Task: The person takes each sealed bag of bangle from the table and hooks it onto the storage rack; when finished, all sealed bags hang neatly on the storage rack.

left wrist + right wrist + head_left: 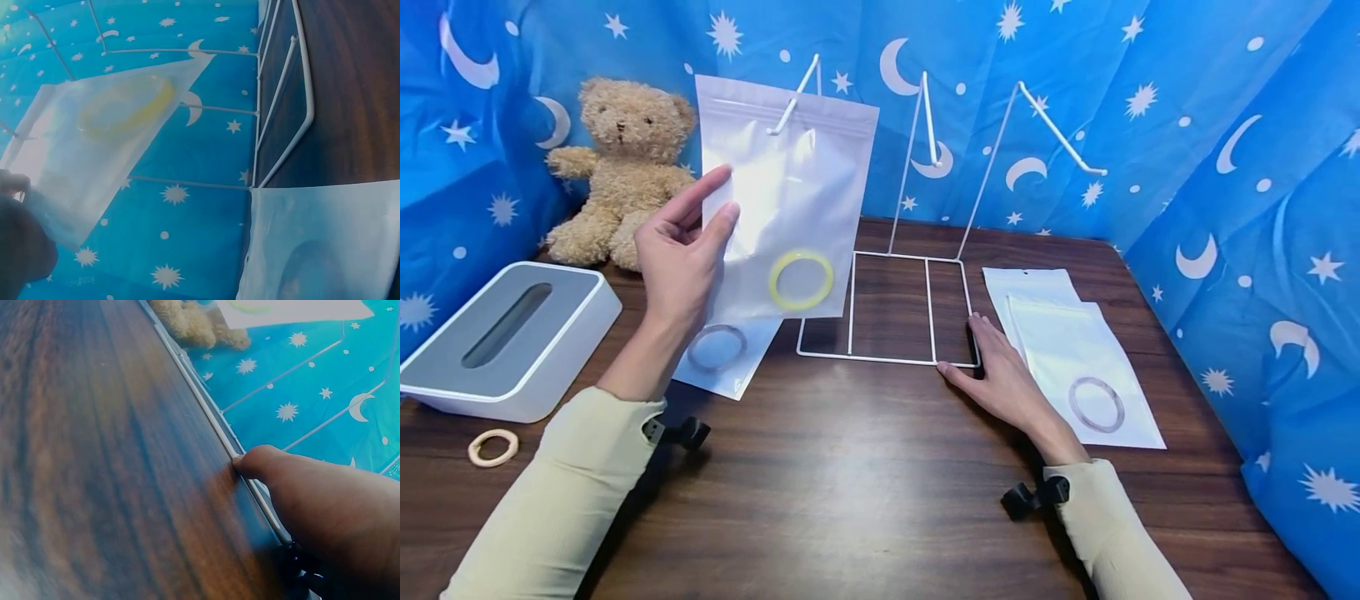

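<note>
A white zip bag (793, 200) with a yellow ring (801, 280) showing through its lower part is up at the rack's left hook. The tip of that hook (784, 117) comes out in front of the bag's top. My left hand (681, 250) pinches the bag by its left edge. In the left wrist view, the bag (94, 156) slants away from the fingers. My right hand (1003, 375) rests on the front right corner of the white wire rack (895, 360), its fingers fairly straight. The right wrist view has the thumb (269, 465) pressing on the rack's wire.
Two white bags (1105, 367) overlap right of the rack. Another bag with a ring (752, 354) lies under the raised one. Left are a tissue box (542, 358), a wooden ring (493, 447) and a teddy bear (632, 158). Two bare hooks (1060, 133) jut forward.
</note>
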{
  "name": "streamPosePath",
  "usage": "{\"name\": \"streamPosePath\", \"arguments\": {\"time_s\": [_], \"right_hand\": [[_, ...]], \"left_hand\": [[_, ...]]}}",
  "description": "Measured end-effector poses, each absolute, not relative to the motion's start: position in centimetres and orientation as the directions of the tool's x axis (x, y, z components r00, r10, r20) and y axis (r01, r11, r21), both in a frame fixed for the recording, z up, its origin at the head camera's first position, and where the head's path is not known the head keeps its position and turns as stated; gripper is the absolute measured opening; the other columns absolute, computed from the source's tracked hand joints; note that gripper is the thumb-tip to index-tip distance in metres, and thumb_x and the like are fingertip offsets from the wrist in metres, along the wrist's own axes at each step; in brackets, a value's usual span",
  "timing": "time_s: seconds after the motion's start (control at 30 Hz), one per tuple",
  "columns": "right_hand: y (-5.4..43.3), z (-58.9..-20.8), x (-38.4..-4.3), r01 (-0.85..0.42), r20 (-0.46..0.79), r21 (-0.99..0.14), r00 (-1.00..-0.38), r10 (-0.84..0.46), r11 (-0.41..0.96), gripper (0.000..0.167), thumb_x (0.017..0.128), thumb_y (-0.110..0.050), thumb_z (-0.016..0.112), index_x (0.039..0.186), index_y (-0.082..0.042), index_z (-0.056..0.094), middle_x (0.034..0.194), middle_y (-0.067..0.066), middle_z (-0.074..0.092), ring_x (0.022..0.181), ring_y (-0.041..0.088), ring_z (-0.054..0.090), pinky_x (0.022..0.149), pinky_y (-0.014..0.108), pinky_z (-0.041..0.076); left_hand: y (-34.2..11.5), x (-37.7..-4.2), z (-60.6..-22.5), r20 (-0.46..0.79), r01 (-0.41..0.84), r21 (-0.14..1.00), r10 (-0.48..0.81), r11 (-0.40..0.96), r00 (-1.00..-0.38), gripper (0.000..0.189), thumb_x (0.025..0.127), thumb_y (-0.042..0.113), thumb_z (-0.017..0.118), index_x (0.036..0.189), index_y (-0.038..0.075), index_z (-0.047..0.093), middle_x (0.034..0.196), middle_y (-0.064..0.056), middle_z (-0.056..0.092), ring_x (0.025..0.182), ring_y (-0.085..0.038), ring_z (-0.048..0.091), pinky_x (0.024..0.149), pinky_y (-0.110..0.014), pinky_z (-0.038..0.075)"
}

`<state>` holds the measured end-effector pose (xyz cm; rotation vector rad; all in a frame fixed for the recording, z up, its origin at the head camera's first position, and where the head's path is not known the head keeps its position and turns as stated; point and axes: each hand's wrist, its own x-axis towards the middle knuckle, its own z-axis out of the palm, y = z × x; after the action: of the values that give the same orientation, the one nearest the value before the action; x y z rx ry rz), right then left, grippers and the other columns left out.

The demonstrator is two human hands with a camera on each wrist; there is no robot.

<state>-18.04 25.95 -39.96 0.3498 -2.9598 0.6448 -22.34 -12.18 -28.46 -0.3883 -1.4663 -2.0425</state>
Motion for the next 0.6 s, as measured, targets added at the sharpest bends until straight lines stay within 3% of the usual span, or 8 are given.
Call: {"name": "streamPosePath", "arguments": {"time_s": [0.3,0.47,0.6], "right_hand": [[25.9,-40.1,-18.1,-0.248,0.140,-0.401,-0.968,-0.208,0.882,0.099,0.088,-0.064,0.059,0.154,0.000,0.024,0.159,0.018,0.022,0.146,0.032,0.018,0.114,0.053,0.021],[26.0,-40.1,-18.2,-0.241,0.132,-0.394,-0.970,-0.205,0.887,0.100,0.087,-0.065,0.058,0.155,-0.001,0.022,0.159,0.017,0.022,0.146,0.031,0.017,0.114,0.052,0.021],[26.0,-40.1,-18.2,-0.232,0.117,-0.390,-0.972,-0.202,0.891,0.101,0.087,-0.068,0.056,0.155,-0.001,0.021,0.160,0.017,0.021,0.147,0.030,0.016,0.114,0.052,0.021]], "left_hand": [[-11.0,-24.2,-26.2,0.521,0.582,0.797,-0.302,-0.161,-0.798,0.032,0.085,-0.007,0.070,0.116,-0.001,0.071,0.118,-0.011,0.068,0.114,-0.020,0.061,0.079,-0.018,0.052],[-10.5,-26.0,-26.0,0.514,0.572,0.807,-0.307,-0.144,-0.801,0.032,0.086,-0.007,0.069,0.117,0.000,0.071,0.118,-0.008,0.069,0.112,-0.019,0.061,0.072,-0.016,0.051],[-10.2,-27.3,-25.9,0.502,0.565,0.812,-0.315,-0.148,-0.805,0.032,0.085,-0.007,0.068,0.117,0.000,0.071,0.117,-0.008,0.069,0.114,-0.016,0.061,0.074,-0.017,0.051]]}}
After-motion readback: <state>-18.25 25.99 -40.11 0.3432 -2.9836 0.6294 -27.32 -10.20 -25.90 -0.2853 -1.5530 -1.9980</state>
